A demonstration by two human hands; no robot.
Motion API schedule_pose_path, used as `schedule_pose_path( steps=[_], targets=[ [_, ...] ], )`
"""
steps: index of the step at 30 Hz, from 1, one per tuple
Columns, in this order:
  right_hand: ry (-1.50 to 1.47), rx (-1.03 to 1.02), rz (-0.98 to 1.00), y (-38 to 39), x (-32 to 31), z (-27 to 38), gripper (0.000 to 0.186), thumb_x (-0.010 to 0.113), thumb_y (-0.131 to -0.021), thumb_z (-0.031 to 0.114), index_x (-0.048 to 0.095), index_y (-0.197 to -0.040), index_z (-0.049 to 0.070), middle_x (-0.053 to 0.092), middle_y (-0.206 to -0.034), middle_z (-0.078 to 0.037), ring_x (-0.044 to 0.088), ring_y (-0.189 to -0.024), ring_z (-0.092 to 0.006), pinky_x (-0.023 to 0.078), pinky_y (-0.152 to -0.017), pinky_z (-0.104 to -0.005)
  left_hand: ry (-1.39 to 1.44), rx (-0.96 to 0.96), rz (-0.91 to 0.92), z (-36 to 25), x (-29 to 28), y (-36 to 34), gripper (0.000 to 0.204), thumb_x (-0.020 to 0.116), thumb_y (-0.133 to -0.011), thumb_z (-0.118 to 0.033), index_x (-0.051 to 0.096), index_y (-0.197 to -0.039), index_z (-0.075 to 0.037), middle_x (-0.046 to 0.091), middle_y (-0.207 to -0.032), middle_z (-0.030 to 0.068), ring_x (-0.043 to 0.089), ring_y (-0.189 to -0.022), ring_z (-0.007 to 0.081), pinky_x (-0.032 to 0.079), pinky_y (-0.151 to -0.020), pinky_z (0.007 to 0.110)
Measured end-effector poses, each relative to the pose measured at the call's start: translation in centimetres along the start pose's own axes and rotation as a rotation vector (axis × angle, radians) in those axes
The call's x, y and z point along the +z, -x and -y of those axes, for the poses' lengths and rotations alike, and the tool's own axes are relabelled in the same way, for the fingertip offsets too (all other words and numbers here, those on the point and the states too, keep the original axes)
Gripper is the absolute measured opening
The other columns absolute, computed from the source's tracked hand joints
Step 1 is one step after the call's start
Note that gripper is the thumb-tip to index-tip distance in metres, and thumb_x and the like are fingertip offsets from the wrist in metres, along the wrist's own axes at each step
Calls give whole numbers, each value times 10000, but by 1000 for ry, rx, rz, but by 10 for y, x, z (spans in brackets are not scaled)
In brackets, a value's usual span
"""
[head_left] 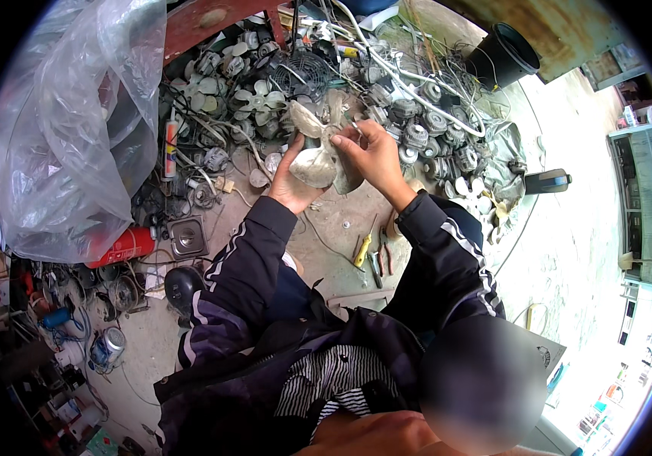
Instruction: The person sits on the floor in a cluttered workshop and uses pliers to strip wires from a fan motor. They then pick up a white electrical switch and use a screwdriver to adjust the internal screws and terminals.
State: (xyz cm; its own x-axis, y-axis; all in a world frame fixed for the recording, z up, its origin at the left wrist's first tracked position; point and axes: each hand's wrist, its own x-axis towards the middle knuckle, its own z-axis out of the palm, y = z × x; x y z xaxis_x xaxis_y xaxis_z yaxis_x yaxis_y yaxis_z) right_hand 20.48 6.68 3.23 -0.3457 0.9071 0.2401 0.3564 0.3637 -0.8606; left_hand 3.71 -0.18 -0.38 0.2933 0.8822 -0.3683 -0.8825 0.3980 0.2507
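My left hand [293, 185] supports a dusty grey metal fan blade [314, 165] from its left side, its palm under the lower blades. At the hub, the thumb and fingers of my right hand [377, 161] are pinched together on the fan. Whether a motor is attached behind the hub cannot be made out. On the floor below my hands lie a yellow-handled screwdriver [361, 252], a pair of pliers with red handles [388, 260] and another dark-handled tool [376, 269].
Beyond my hands is a heap of small motors [415, 137], wires and other fan blades [259, 99]. Clear plastic sheeting [75, 129] hangs at the left above a red cylinder [130, 246]. A black bucket [504, 57] stands at the far right, and a round black object [183, 287] by my left arm.
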Motion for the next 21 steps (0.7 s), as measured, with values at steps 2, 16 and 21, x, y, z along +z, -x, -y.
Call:
schedule_pose_path(
  steps=[2,16,21],
  targets=[
    [-27,-20,19,0,-1,2,192,752,-774,184,711,-910,56,582,-777,-48,536,-675,-147,441,-629,-274,-19,-2,-8,0,0,2,518,560,-885,-492,523,-1285,-166,579,-1236,20,502,-1176,207,351,-1003,415],
    [31,-35,29,0,0,4,203,748,-783,186,698,-906,33,559,-740,-52,518,-654,-148,430,-617,-278,-35,10,-16,-1,4,4,531,557,-881,-505,521,-1286,-163,578,-1237,23,510,-1173,208,343,-1019,424],
    [11,-67,19,2,1,3,219,752,-781,191,691,-911,26,559,-745,-63,516,-647,-152,427,-610,-279,-22,18,-17,1,-2,1,520,551,-884,-506,529,-1279,-168,581,-1229,23,515,-1161,205,352,-1004,413]
  ],
)
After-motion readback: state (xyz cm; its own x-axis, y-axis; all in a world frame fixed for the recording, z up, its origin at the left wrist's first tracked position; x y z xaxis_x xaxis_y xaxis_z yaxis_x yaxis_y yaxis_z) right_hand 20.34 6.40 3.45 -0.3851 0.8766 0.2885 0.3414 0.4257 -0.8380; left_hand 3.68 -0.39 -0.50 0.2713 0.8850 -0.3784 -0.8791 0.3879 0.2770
